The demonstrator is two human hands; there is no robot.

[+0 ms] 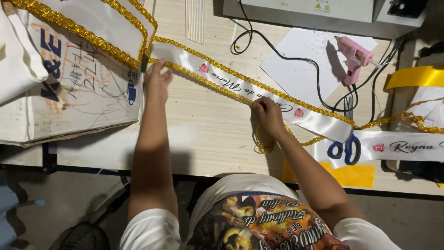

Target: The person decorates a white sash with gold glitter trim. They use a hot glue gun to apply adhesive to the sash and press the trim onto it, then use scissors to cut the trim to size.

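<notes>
it was a small craft workshop making decorated sashes. a pale wooden worktable (208, 134) carried a white satin sash (259, 95) edged with gold braid trim (240, 76), a pink hot glue gun (354, 58) on a sheet of paper (300, 69), blue-handled scissors (346, 148), a yellow ribbon (414, 76) and a scribbled cardboard box (78, 88).

our left hand (158, 82) out far on a nearly straight bare arm, palm down, fingertips pinched forward, our right hand (269, 116) nearer in, elbow bent, forearm angled inward, fingers curled down and pressing, hands well apart
</notes>
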